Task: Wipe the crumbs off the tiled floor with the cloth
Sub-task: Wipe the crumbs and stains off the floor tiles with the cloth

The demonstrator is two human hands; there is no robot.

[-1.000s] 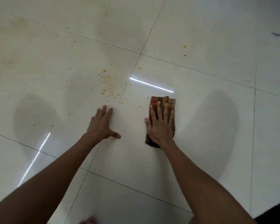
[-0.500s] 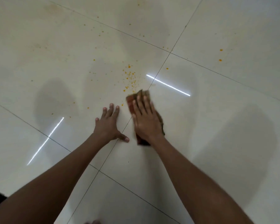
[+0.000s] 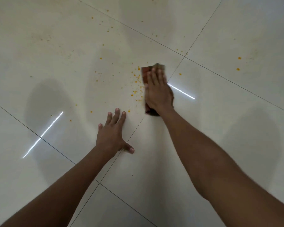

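Since a moment ago my right hand (image 3: 158,94), flat on the cloth (image 3: 150,71), has pushed it left into the crumbs (image 3: 137,86); left hand (image 3: 112,133) stays spread on the floor (image 3: 236,145). Scattered bits remain.

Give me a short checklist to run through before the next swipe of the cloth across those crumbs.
1. Right hand flat on the cloth: ok.
2. Cloth lies beside the orange crumbs, on their right: ok.
3. Left hand braced on the tiled floor, apart from the cloth: ok.
4. Left fingers out of the crumb patch: ok, though one crumb lies close.
5. Floor free of crumbs: not ok, specks scattered widely.
6. Crumbs trapped under the cloth: cannot tell.
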